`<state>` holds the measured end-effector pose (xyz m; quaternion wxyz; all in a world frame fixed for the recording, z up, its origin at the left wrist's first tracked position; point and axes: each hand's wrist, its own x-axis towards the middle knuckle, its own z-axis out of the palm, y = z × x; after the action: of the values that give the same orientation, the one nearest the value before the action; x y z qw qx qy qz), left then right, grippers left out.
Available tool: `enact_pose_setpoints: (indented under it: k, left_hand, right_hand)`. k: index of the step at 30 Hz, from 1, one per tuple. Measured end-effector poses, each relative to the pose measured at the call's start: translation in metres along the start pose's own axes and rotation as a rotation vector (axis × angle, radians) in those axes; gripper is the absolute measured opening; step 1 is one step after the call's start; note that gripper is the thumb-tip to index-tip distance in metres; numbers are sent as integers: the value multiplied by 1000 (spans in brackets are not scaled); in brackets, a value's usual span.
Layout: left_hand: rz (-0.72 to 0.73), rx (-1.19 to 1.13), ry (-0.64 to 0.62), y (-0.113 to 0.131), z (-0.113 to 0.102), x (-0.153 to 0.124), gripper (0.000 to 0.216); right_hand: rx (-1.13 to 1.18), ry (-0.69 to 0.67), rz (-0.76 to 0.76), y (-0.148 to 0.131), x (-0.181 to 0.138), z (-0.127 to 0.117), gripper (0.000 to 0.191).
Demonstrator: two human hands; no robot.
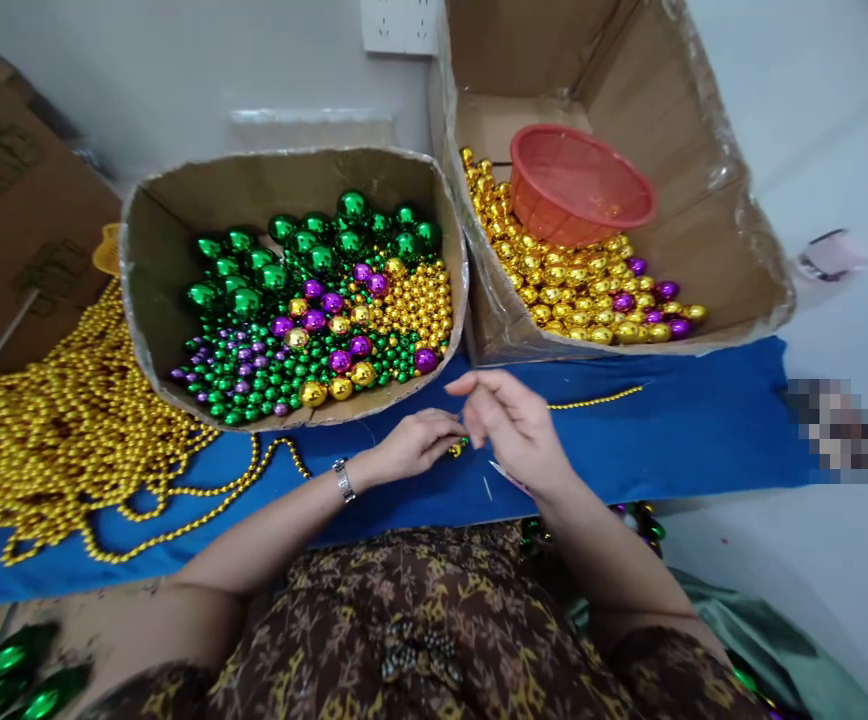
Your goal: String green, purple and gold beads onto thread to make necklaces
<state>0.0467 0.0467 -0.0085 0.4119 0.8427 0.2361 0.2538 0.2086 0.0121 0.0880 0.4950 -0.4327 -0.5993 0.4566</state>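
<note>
My left hand point(425, 440), with a metal watch on its wrist, is closed in a pinch over the blue cloth. A few small gold and green beads point(456, 449) show just below its fingertips. My right hand point(513, 428) is raised close beside it, fingers bent and pinched. A very thin thread point(462, 412) seems to run between the two hands; its ends are hard to see. Partly under my right hand lies a pointed tool, perhaps scissors point(507, 474). To the right, a short gold bead string point(599, 398) lies on the cloth.
A cardboard box point(134, 250) of green, gold and purple beads stands ahead. Beside it, a taller box point(734, 200) holds gold and purple beads and a red plastic basket point(584, 180). Gold bead chains point(81, 430) are heaped left on the blue cloth point(704, 430).
</note>
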Motion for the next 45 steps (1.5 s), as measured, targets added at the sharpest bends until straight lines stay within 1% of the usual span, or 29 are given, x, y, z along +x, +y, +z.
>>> enact_pose_setpoints:
  k: [3,5,7,9,12,13,15,17,18,20,22,24,25,26,29,30,31,32,34,35,38,40,42,45]
  left_hand:
    - [-52,130,105,-24,6,-5,22]
    - [-56,207,185,-37,7,-12,23]
    - [-32,317,223,-45,7,-21,24]
    - [-20,462,199,-48,7,-32,25]
    - [-44,647,121,-41,4,-47,33]
    - [-38,674,101,-35,2,-52,39]
    - [38,668,69,-20,-5,-58,51]
    - [151,607,80,-2,-13,-59,50]
    - [200,570,114,7,-18,-56,46]
    - [241,511,238,21,-30,-42,40]
    - [195,504,382,27,-42,-20,35]
    - [83,547,452,25,-54,6,27]
    - [21,568,417,22,-60,19,25]
    - [-44,582,349,19,-65,30,24]
    - [-203,562,107,8,-74,54,23]
    - [-235,530,60,6,-76,57,22]
    - [-253,485,42,4,-77,59,21]
    - [-263,422,57,3,-78,58,19]
    - [-288,207,157,3,-79,53,18]
    - [-313,43,232,3,-81,49,19]
    - [-413,-563,453,7,-86,35,23]
    - [-457,-866,539,10,-90,25,25]
    - [-476,-1017,590,14,-94,16,25]
    - [-461,-1090,649,17,-98,7,25]
  right_hand:
    - [58,219,-117,-23,3,-21,20]
    - [66,355,-196,-37,4,-34,17]
    - [63,431,-240,-45,2,-40,15]
    - [73,425,-246,-45,-2,-42,15]
    - [117,344,-200,-31,-9,-38,15]
    - [124,320,-170,-24,-11,-36,15]
    - [113,285,-101,-11,-15,-33,19]
    - [69,253,-41,-1,-17,-31,22]
    - [36,237,-19,3,-17,-30,22]
    - [-52,207,1,8,-18,-27,22]
    - [-138,174,-5,10,-18,-24,21]
    - [-192,144,-24,11,-18,-20,21]
    - [-210,132,-30,12,-18,-18,21]
    - [-227,124,-32,12,-18,-16,22]
    - [-279,114,-22,16,-19,-12,22]
    - [-296,112,-16,17,-20,-12,23]
    - [-314,109,-11,18,-21,-11,23]
    - [-336,106,-7,20,-21,-11,24]
    - [-395,98,-3,22,-22,-10,25]
    - [-426,91,-3,24,-23,-10,26]
    - [-500,55,-29,29,-24,-6,25]
    - [-526,26,-66,35,-24,-2,24]
    - [-542,7,-107,41,-25,3,23]
    - [-565,-8,-140,49,-25,8,23]
